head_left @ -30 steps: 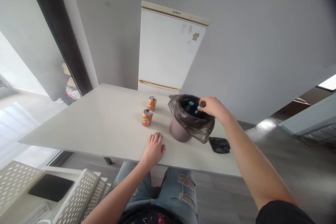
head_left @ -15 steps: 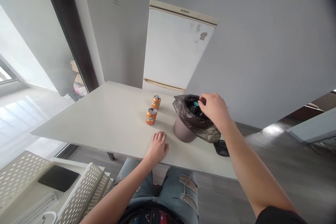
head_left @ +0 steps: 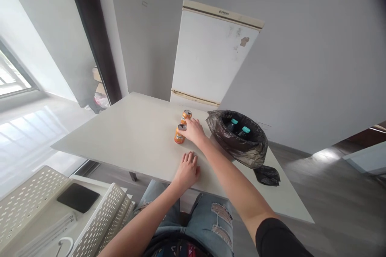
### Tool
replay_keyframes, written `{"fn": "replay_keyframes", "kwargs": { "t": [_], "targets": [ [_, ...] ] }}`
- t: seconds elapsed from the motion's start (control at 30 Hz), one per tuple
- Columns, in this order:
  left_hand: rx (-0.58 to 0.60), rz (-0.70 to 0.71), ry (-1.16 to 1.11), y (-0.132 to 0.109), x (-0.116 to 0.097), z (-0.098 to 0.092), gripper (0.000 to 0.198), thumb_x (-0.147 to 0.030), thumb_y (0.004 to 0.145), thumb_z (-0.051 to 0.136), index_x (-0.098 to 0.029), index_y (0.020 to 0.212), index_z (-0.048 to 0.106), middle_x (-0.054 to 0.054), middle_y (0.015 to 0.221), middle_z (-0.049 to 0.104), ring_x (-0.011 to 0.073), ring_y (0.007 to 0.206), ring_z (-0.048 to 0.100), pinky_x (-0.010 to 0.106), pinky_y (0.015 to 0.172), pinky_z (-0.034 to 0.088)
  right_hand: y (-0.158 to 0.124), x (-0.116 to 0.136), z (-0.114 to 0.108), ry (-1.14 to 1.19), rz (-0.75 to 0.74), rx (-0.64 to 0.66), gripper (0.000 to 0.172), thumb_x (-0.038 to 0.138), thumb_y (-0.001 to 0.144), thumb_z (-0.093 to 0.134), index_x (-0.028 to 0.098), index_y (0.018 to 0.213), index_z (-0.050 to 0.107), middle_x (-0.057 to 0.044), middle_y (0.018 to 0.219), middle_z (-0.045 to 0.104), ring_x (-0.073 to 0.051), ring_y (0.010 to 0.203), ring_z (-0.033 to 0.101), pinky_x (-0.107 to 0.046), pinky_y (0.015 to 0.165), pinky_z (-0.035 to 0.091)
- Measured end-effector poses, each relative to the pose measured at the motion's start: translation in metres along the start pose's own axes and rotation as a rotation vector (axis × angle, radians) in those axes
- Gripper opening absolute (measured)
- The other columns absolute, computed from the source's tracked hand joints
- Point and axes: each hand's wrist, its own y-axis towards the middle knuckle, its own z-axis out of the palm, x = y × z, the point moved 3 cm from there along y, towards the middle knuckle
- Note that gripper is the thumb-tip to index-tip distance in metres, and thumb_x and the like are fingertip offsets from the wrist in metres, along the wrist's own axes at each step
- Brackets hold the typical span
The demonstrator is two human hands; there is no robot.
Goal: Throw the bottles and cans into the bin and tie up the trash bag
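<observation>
Two orange soda cans stand upright on the white table, the front can [head_left: 179,136] nearer me and the rear can [head_left: 186,114] just behind it. My right hand [head_left: 194,130] is at the cans, thumb at the front can's rim and fingers over the gap in front of the rear can. Its thumb and fingers are apart; a firm hold does not show. Resting on the tabletop near its front edge, my left hand [head_left: 186,172] lies open and empty. Right of the cans stands a bin lined with a dark plastic bag [head_left: 221,136], holding two bottles with teal caps [head_left: 245,129].
A folded black plastic bag [head_left: 267,176] lies on the table [head_left: 120,136] beside the bin. Behind the table stands a white refrigerator [head_left: 215,56]. At lower left is a cream perforated rack [head_left: 99,213] with a dark flat object [head_left: 79,197] on it.
My right hand has left the bin's mouth and moved left to the cans. Two bottle caps now show inside the bin. My left hand stays on the table; the view has shifted slightly.
</observation>
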Motion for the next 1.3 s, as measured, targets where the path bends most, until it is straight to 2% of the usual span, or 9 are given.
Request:
{"fn": "replay_keyframes", "kwargs": {
  "t": [0.17,0.27,0.43,0.57,0.63,0.83,1.07,1.2,1.3],
  "targets": [
    [0.008,-0.005,0.023,-0.001,0.0,0.002,0.036,-0.023,0.094,0.053,-0.014,0.129,0.059,0.022,0.146,0.056,0.0379,0.142,0.049,0.057,0.124,0.035,0.01,-0.001,0.004,0.023,0.007,0.063,0.027,0.04,0.089,0.075,0.018,0.104,0.066,-0.015,0.123,0.071,-0.032,0.115,0.061,-0.036,0.091,0.049],
    [0.001,-0.006,0.02,-0.001,0.0,0.003,0.036,-0.023,0.095,0.054,-0.013,0.129,0.06,0.022,0.146,0.055,0.0377,0.142,0.049,0.056,0.125,0.035,-0.003,0.001,-0.015,0.054,-0.026,0.027,0.028,0.036,0.085,0.078,0.018,0.104,0.068,-0.013,0.119,0.072,-0.029,0.11,0.063,-0.033,0.09,0.049],
    [-0.001,0.014,0.028,-0.002,0.002,0.003,0.036,-0.024,0.098,0.05,-0.013,0.131,0.058,0.022,0.146,0.056,0.0371,0.143,0.049,0.056,0.125,0.035,-0.067,-0.024,-0.117,0.171,-0.067,-0.197,0.047,0.05,0.085,0.078,0.026,0.125,0.069,-0.007,0.125,0.071,-0.024,0.102,0.066,-0.032,0.087,0.051],
    [-0.023,0.023,0.009,-0.002,0.002,0.003,0.035,-0.023,0.099,0.049,-0.013,0.131,0.057,0.022,0.146,0.056,0.0365,0.143,0.049,0.056,0.124,0.037,-0.121,-0.082,-0.213,0.066,0.088,-0.503,0.046,0.047,0.084,0.077,0.028,0.125,0.07,-0.01,0.118,0.072,-0.028,0.098,0.065,-0.036,0.077,0.05],
    [-0.027,0.016,0.014,-0.001,0.003,0.003,0.035,-0.022,0.099,0.049,-0.012,0.132,0.057,0.023,0.147,0.056,0.0365,0.143,0.05,0.056,0.124,0.037,-0.128,-0.113,-0.232,-0.023,0.168,-0.485,0.044,0.05,0.082,0.079,0.028,0.12,0.072,-0.01,0.114,0.072,-0.029,0.095,0.066,-0.036,0.073,0.049],
    [-0.031,0.007,0.043,-0.001,0.004,0.006,0.038,-0.024,0.099,0.05,-0.013,0.134,0.056,0.022,0.149,0.055,0.0367,0.143,0.05,0.056,0.124,0.037,-0.09,-0.169,-0.197,-0.086,0.268,-0.009,0.05,0.053,0.071,0.085,0.028,0.113,0.075,-0.006,0.117,0.075,-0.027,0.097,0.07,-0.033,0.073,0.052],
    [-0.034,0.004,0.034,-0.001,0.005,0.007,0.038,-0.024,0.098,0.05,-0.015,0.135,0.056,0.021,0.15,0.055,0.0359,0.144,0.049,0.057,0.124,0.037,-0.058,-0.166,-0.146,-0.05,0.148,0.345,0.029,0.037,0.071,0.083,0.028,0.098,0.08,-0.004,0.105,0.08,-0.026,0.091,0.075,-0.033,0.075,0.055],
    [-0.035,0.004,0.028,-0.001,0.005,0.008,0.038,-0.024,0.098,0.05,-0.014,0.135,0.056,0.021,0.15,0.055,0.0363,0.144,0.049,0.057,0.124,0.037,-0.048,-0.156,-0.121,-0.156,0.109,0.416,0.017,0.017,0.068,0.076,0.024,0.083,0.079,-0.006,0.087,0.079,-0.027,0.079,0.074,-0.035,0.068,0.055],
    [-0.039,0.007,0.02,-0.001,0.003,0.008,0.037,-0.024,0.098,0.05,-0.014,0.134,0.057,0.021,0.149,0.055,0.0365,0.144,0.049,0.057,0.124,0.037,-0.045,-0.15,-0.108,-0.183,0.086,0.315,0.008,0.016,0.07,0.076,0.023,0.075,0.077,-0.009,0.078,0.076,-0.027,0.073,0.073,-0.037,0.07,0.056]
  ]
}}
